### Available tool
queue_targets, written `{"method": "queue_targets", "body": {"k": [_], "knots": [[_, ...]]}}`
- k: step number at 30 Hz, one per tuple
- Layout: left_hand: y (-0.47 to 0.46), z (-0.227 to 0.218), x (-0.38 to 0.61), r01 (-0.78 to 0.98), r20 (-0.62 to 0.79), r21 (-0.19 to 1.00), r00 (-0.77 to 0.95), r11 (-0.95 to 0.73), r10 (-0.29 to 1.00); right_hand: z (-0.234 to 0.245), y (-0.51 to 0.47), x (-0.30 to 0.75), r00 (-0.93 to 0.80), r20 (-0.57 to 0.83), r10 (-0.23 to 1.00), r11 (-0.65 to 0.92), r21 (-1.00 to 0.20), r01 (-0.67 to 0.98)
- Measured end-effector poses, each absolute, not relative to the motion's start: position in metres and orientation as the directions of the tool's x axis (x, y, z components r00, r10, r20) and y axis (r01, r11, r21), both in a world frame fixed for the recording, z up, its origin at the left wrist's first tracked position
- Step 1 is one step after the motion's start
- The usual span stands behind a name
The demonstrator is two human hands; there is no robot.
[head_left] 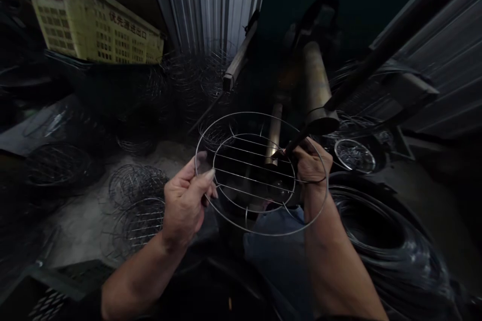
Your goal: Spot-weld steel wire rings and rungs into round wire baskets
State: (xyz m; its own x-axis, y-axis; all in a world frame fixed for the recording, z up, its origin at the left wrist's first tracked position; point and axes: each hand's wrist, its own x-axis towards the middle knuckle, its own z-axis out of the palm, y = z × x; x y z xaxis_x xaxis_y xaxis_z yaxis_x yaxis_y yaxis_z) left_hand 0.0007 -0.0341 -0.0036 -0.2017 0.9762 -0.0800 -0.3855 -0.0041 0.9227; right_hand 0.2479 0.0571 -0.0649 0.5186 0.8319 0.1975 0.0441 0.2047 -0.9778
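Observation:
In front of me is a round wire rack, with two rings joined by short wires and several parallel bars across the inner ring. My left hand pinches its left side between thumb and fingers. At the right, behind the outer ring, my right hand is closed near the inner ring's edge; whatever its fingers hold is hidden. Close to those fingers is the end of a brass-coloured rod, seen through the rack. A thicker metal cylinder of the machine stands just above the right hand.
Stacks of wire racks sit on the floor at left. A yellow crate stands at the upper left. Right of me are a coil of black material and a round bowl of small metal pieces. A dark bar slants overhead.

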Motion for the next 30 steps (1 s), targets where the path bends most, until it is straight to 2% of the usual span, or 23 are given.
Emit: {"method": "queue_targets", "body": {"k": [2, 5, 7, 9, 14, 16, 19, 24, 27, 30], "knots": [[-0.047, -0.008, 0.001, -0.386, -0.095, 0.922, -0.168, 0.023, 0.981, -0.07, 0.04, 0.254, 0.479, 0.112, 0.87, 0.162, -0.985, -0.064], [-0.068, -0.016, -0.003, -0.369, -0.114, 0.926, -0.07, 0.081, 0.991, -0.073, 0.003, 0.258, 0.5, -0.02, 0.866, 0.122, -0.96, -0.25], [-0.076, -0.022, -0.007, -0.34, -0.126, 0.933, 0.0, 0.118, 0.992, -0.068, -0.021, 0.257, 0.51, -0.061, 0.858, 0.131, -0.934, -0.333], [-0.074, -0.026, -0.014, -0.34, -0.126, 0.933, -0.001, 0.118, 0.992, -0.06, -0.036, 0.253, 0.502, -0.063, 0.863, 0.145, -0.92, -0.365], [-0.024, -0.027, -0.026, -0.336, -0.039, 0.94, -0.27, -0.057, 0.962, -0.049, -0.036, 0.247, 0.606, -0.079, 0.791, 0.181, -0.917, -0.356], [0.006, -0.024, -0.026, -0.359, 0.014, 0.923, -0.326, -0.137, 0.945, -0.051, -0.033, 0.247, 0.66, -0.103, 0.744, 0.176, -0.923, -0.343], [0.047, -0.017, -0.022, -0.424, 0.007, 0.9, -0.219, -0.102, 0.976, -0.052, -0.039, 0.247, 0.695, -0.088, 0.714, 0.206, -0.922, -0.328], [0.087, -0.005, -0.015, -0.449, -0.105, 0.884, 0.081, 0.13, 0.991, -0.056, -0.075, 0.235, 0.698, -0.014, 0.716, 0.234, -0.937, -0.259], [0.088, -0.003, -0.012, -0.428, -0.114, 0.892, 0.098, 0.145, 0.989, -0.062, -0.096, 0.222, 0.656, -0.012, 0.755, 0.18, -0.958, -0.225], [0.075, -0.009, -0.006, -0.388, -0.123, 0.912, 0.057, 0.135, 0.991, -0.066, -0.1, 0.217, 0.713, -0.005, 0.701, 0.185, -0.964, -0.189]]}}
